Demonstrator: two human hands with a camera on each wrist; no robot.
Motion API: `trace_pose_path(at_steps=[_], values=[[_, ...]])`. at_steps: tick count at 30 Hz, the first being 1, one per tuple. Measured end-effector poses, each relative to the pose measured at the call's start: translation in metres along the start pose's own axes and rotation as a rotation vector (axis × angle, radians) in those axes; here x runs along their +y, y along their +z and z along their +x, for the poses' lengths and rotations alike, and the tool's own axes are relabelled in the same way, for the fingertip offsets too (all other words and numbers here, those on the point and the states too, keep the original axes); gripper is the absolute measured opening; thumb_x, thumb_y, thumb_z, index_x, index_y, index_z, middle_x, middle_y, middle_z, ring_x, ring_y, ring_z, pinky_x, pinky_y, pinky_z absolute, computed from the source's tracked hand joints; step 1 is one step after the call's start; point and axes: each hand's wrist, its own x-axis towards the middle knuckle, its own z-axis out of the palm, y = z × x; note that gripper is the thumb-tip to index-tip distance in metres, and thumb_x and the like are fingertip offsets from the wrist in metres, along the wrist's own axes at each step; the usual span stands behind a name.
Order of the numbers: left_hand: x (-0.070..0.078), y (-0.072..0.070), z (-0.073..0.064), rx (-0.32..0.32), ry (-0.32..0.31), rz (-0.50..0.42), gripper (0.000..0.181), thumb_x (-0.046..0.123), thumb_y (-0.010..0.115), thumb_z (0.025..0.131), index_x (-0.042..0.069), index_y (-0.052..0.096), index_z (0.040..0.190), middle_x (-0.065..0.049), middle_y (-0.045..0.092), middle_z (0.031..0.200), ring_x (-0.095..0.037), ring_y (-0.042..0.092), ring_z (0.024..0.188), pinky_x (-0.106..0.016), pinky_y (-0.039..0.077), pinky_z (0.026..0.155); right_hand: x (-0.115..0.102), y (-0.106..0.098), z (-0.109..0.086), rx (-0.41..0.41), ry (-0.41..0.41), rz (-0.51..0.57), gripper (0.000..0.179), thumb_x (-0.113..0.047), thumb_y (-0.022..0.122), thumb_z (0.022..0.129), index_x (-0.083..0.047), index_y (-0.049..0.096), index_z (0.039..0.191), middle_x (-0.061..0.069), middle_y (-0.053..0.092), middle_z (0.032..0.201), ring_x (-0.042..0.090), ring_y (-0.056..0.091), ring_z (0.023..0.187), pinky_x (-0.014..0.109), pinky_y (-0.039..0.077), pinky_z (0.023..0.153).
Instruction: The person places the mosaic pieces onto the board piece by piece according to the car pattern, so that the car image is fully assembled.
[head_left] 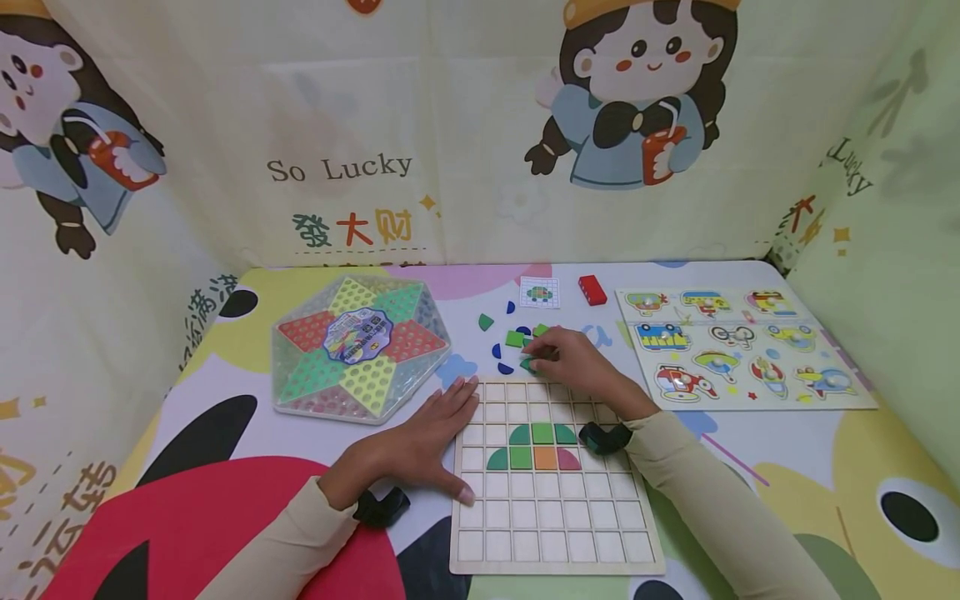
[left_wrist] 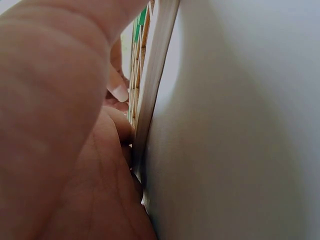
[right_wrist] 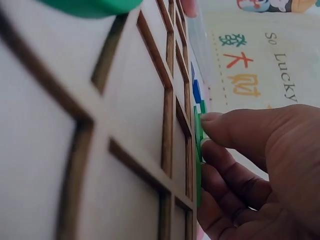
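Note:
A wooden grid board (head_left: 555, 546) lies flat in front of me, with green, orange and pink pieces in its upper middle squares. My left hand (head_left: 420, 442) rests with spread fingers along the board's left edge, its thumb on the frame. Just past the far edge, my right hand (head_left: 573, 362) is among loose pieces. In the right wrist view its thumb and curled fingers pinch at a green piece (right_wrist: 198, 131), partly hidden by the fingertips. Around it lie a light green square (head_left: 514, 338), a dark green quarter-circle (head_left: 486, 322) and blue half-circles (head_left: 506, 368).
A picture card (head_left: 539, 292) and a red box (head_left: 592, 290) lie at the back. On the left is a hexagonal Chinese checkers board (head_left: 360, 350) in clear plastic. A vehicle puzzle board (head_left: 750, 393) lies on the right. A printed curtain (head_left: 480, 192) hangs behind the table.

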Motion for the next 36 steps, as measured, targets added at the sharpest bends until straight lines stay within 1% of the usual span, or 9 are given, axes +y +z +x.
trace_pose_path(at_steps=[8, 13, 18, 22, 25, 30, 36], values=[[0.000, 0.000, -0.001, 0.005, 0.004, -0.005, 0.122, 0.063, 0.075, 0.071, 0.005, 0.009, 0.156, -0.004, -0.007, 0.163, -0.021, -0.015, 0.146, -0.049, -0.005, 0.116, -0.003, -0.001, 0.004, -0.069, -0.006, -0.074, 0.023, -0.009, 0.073, 0.088, -0.008, 0.074, 0.110, 0.002, 0.063, 0.100, 0.020, 0.053, 0.096, 0.036, 0.048, 0.083], [0.000, 0.000, -0.001, 0.005, 0.001, -0.004, 0.122, 0.063, 0.076, 0.071, 0.006, 0.009, 0.156, -0.004, -0.007, 0.163, -0.021, -0.015, 0.146, -0.048, -0.005, 0.116, -0.003, -0.001, 0.004, -0.078, -0.010, -0.091, 0.021, -0.009, 0.073, 0.088, -0.009, 0.075, 0.109, 0.003, 0.064, 0.102, 0.022, 0.052, 0.100, 0.039, 0.047, 0.085], [0.001, 0.000, -0.001, 0.002, -0.004, -0.001, 0.122, 0.063, 0.076, 0.071, 0.006, 0.009, 0.156, -0.004, -0.007, 0.163, -0.021, -0.014, 0.146, -0.048, -0.005, 0.116, -0.001, -0.001, 0.003, -0.022, -0.011, -0.070, 0.019, -0.009, 0.072, 0.089, -0.010, 0.075, 0.107, 0.004, 0.066, 0.106, 0.021, 0.057, 0.100, 0.041, 0.048, 0.090], [0.002, -0.001, -0.001, 0.002, -0.002, 0.000, 0.122, 0.063, 0.075, 0.071, 0.006, 0.009, 0.156, -0.004, -0.007, 0.163, -0.021, -0.014, 0.146, -0.047, -0.005, 0.116, 0.000, -0.003, 0.001, 0.049, -0.040, -0.044, 0.018, -0.006, 0.068, 0.091, -0.007, 0.074, 0.108, 0.005, 0.066, 0.105, 0.022, 0.058, 0.099, 0.040, 0.049, 0.088], [0.002, -0.001, -0.001, 0.001, -0.002, 0.004, 0.122, 0.064, 0.075, 0.071, 0.006, 0.009, 0.156, -0.004, -0.007, 0.163, -0.021, -0.014, 0.146, -0.047, -0.005, 0.116, 0.000, -0.006, 0.000, 0.084, -0.058, -0.043, 0.020, -0.003, 0.064, 0.092, -0.005, 0.074, 0.110, 0.006, 0.064, 0.104, 0.022, 0.056, 0.098, 0.039, 0.049, 0.084], [0.002, 0.000, -0.001, 0.006, -0.011, 0.013, 0.122, 0.063, 0.075, 0.070, 0.007, 0.009, 0.157, -0.003, -0.006, 0.163, -0.020, -0.014, 0.146, -0.046, -0.005, 0.116, 0.000, -0.010, -0.003, 0.093, -0.075, -0.054, 0.021, 0.000, 0.063, 0.093, -0.005, 0.074, 0.111, 0.007, 0.060, 0.100, 0.022, 0.055, 0.091, 0.034, 0.047, 0.076], [0.003, 0.000, -0.002, 0.004, -0.019, 0.023, 0.122, 0.062, 0.076, 0.070, 0.008, 0.008, 0.157, -0.003, -0.007, 0.163, -0.019, -0.014, 0.146, -0.045, -0.004, 0.116, 0.003, -0.015, -0.012, 0.078, -0.050, -0.023, 0.020, -0.002, 0.064, 0.093, -0.007, 0.075, 0.109, 0.004, 0.060, 0.094, 0.021, 0.051, 0.084, 0.034, 0.044, 0.071]])
